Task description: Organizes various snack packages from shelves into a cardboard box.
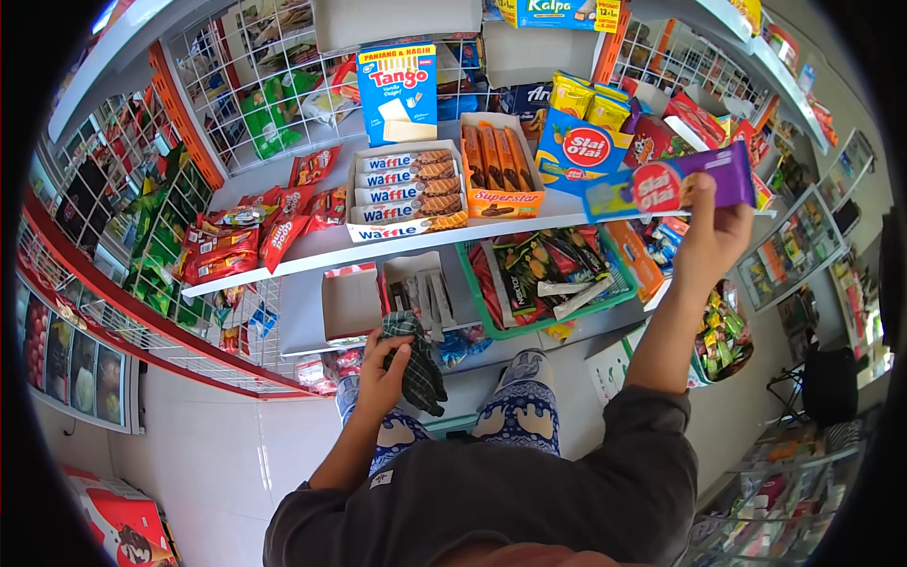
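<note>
My right hand [716, 227] grips a purple Slai O'lai biscuit pack [669, 183] by its right part, held up over the right side of the shelf. Behind the pack stands a blue Slai O'lai display box [582, 150] with yellow packs [592, 103] in its top. Low on the left, my left hand [386, 372] holds a dark green checked cloth [418, 365] that hangs down in front of the lower shelf. On the upper shelf, a Tango Waffle carton [405, 190] sits beside an orange Superstar box [502, 170].
Red Good Time packs [283, 220] lie loose near the left end of the upper shelf [333, 253]. Below are an open carton [351, 303] and a green basket [482, 305] of sachets. A blue Tango box [398, 96] stands behind. Wire mesh panels [248, 92] back the shelving.
</note>
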{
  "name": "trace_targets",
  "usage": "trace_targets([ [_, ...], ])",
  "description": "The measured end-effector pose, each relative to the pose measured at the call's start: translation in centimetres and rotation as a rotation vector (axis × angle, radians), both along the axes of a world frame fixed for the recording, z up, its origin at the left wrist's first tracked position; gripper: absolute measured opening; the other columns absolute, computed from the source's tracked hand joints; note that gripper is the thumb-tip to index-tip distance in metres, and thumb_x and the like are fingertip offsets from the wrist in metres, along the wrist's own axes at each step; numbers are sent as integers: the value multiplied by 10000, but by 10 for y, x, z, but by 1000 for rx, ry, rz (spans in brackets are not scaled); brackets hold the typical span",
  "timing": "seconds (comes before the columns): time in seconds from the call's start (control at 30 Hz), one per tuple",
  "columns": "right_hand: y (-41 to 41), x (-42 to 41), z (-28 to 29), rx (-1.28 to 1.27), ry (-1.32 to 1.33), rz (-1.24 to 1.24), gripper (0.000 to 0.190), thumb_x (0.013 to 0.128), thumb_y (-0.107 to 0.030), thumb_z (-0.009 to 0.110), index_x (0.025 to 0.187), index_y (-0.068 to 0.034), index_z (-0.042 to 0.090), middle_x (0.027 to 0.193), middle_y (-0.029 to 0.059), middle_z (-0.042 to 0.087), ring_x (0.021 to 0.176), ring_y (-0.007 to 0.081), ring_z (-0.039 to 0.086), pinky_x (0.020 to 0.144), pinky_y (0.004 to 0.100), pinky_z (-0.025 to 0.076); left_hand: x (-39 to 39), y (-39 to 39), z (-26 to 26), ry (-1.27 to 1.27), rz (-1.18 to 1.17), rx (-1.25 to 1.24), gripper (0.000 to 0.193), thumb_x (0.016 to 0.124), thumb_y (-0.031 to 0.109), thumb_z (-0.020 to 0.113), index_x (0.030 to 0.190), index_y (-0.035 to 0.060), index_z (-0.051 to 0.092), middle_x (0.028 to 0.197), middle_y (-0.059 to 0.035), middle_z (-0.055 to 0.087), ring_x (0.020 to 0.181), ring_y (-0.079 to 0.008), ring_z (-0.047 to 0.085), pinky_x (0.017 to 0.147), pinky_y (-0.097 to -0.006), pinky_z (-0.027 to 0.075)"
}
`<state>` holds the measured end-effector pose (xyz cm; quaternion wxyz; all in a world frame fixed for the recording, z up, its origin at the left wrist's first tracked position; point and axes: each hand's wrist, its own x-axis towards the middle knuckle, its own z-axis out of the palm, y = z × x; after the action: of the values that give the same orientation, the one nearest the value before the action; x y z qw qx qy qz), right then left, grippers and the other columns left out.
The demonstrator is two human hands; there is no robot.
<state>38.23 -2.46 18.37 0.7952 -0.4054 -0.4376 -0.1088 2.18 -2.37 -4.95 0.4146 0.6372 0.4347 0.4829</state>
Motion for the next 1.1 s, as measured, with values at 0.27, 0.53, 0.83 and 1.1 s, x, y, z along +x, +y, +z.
trace_targets([
  [0.27,56,70,111,-49,-318,-573,437,741,-412,749,803,-13,582,664,51,630,609,121,584,592,287,468,13,-8,-8,32,-76,-23,209,868,164,666,1046,55,672,1303,-186,463,1190,-284,495,997,-341,369],
  [0.53,108,84,139,-266,-488,-758,444,755,-452,663,801,-17,593,718,150,650,697,326,646,682,393,499,7,-15,-1,40,-78,-27,203,865,154,668,1040,50,671,1308,-187,446,1192,-286,490,994,-338,370],
  [0.83,114,71,110,-164,-456,-659,397,748,-388,678,813,-10,576,724,166,646,693,352,639,670,410,495,6,-21,-1,78,-77,-41,201,859,156,672,1033,56,676,1297,-182,450,1182,-295,495,991,-338,374],
  [1.1,139,72,87,-338,-475,-574,377,771,-317,656,993,-23,573,780,178,664,734,354,660,688,426,510,9,-24,-3,125,-85,-52,216,854,174,677,1041,66,679,1293,-195,455,1190,-313,491,995,-344,372],
])
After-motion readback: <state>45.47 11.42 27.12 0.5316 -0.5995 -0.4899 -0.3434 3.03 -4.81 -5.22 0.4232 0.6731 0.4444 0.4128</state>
